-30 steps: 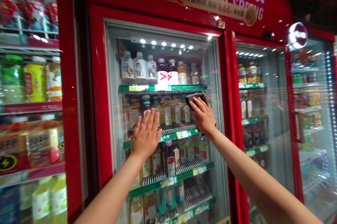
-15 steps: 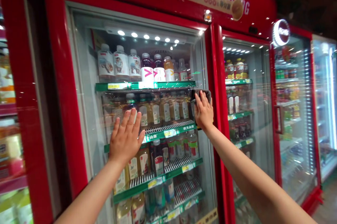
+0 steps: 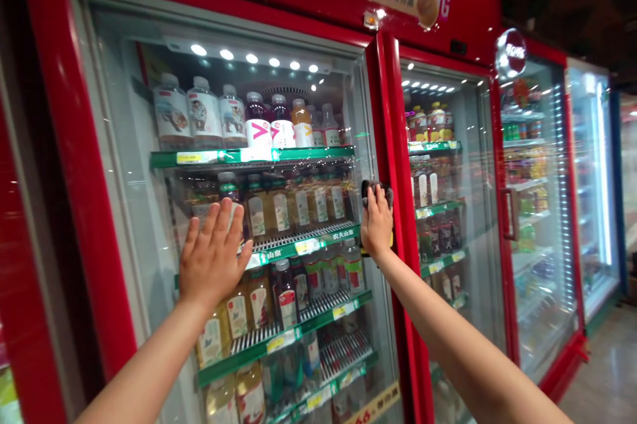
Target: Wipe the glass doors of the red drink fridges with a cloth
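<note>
My left hand [image 3: 212,255] lies flat with fingers spread on or just in front of the glass door [image 3: 124,212] of a red drinks fridge, over the second shelf's left part. At the door's right edge, my right hand [image 3: 377,221] presses a dark grey cloth [image 3: 371,186] to the glass beside the red frame. Its fingers lie over the cloth and cover most of it. A yellow and black piece [image 3: 367,251] shows just below that hand and is too covered to name. Behind the glass, bottles [image 3: 205,112] stand in rows on green-edged shelves [image 3: 219,156].
A second red-framed glass door [image 3: 478,238] stands to the right. Beyond it is another fridge with a vertical handle [image 3: 510,213], then a lit white one [image 3: 592,178]. A round sign [image 3: 511,54] juts out. Floor [image 3: 612,357] shows at lower right.
The view has turned right, so the fridge sits further left in it. My right hand and the cloth have slid slightly down and right along the glass edge. My left hand stays flat.
</note>
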The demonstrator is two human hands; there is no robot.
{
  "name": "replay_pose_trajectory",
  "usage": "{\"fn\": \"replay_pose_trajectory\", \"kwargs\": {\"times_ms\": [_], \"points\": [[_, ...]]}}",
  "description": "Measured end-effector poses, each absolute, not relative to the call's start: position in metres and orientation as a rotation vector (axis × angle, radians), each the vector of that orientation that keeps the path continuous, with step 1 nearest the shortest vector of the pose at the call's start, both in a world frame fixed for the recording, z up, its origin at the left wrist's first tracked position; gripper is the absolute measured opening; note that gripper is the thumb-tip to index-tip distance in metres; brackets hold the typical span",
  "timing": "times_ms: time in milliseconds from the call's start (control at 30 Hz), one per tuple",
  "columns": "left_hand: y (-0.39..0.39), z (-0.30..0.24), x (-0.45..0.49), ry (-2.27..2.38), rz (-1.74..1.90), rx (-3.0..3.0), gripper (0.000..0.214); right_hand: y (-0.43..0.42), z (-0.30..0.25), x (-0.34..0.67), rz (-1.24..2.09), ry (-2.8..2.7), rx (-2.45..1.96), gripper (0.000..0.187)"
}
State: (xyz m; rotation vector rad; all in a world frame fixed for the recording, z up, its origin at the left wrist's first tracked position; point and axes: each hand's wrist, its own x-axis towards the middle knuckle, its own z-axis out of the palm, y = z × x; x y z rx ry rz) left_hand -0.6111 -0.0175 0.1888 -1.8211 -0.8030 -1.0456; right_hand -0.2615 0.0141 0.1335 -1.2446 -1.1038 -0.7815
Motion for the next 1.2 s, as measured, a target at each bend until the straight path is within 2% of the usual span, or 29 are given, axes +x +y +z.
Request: {"fn": "replay_pose_trajectory", "kwargs": {"times_ms": [100, 167, 367, 467, 700, 767, 967, 1100, 1200], "points": [[-0.017, 0.189, -0.61, -0.798, -1.052, -1.807, 0.082, 0.018, 0.161, -0.26, -0.781, -1.076, -1.242, 0.055], [-0.017, 0.189, -0.61, -0.797, -1.057, -1.799, 0.083, 0.017, 0.15, -0.26, -0.771, -1.092, -1.251, 0.056], [-0.018, 0.188, -0.608, -0.83, -1.026, -1.779, 0.084, -0.001, 0.016, -0.27, -0.78, -1.164, -1.263, 0.067], [-0.017, 0.188, -0.609, -0.842, -0.999, -1.757, 0.085, -0.001, -0.011, -0.269, -0.809, -1.194, -1.21, 0.071], [-0.019, 0.188, -0.609, -0.862, -0.975, -1.737, 0.088, 0.015, 0.091, -0.273, -0.786, -1.088, -1.115, 0.061], [-0.019, 0.188, -0.609, -0.871, -0.97, -1.746, 0.088, 0.011, 0.097, -0.279, -0.798, -1.186, -1.101, 0.061], [-0.018, 0.186, -0.609, -0.892, -0.968, -1.748, 0.087, -0.009, 0.058, -0.254, -0.916, -1.667, -0.919, 0.063], [-0.018, 0.185, -0.608, -0.902, -0.959, -1.741, 0.087, 0.007, 0.102, -0.239, -0.842, -1.381, -0.775, 0.054], [-0.019, 0.184, -0.608, -0.923, -0.953, -1.733, 0.087, 0.018, 0.147, -0.268, -0.757, -1.177, -0.845, 0.049]]}}
